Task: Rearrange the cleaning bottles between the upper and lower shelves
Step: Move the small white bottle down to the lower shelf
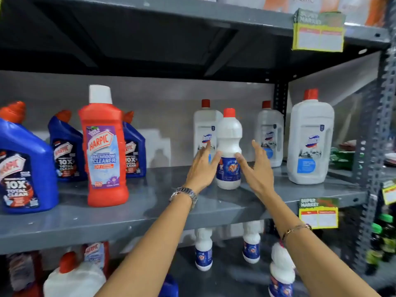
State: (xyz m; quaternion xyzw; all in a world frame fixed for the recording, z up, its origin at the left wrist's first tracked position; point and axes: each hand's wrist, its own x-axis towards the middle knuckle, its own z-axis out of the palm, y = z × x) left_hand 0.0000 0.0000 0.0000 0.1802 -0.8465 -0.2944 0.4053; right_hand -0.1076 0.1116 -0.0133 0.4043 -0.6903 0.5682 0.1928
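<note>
Bottle (228, 146) upright on upper shelf (150, 202)

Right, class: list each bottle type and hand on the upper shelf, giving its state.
Small white bottle: upright, red cap on.
Red Harpic bottle: upright, capped.
Blue Harpic bottles: upright, capped.
Large white bottles: upright, capped.
Left hand: open.
Right hand: open.
</note>
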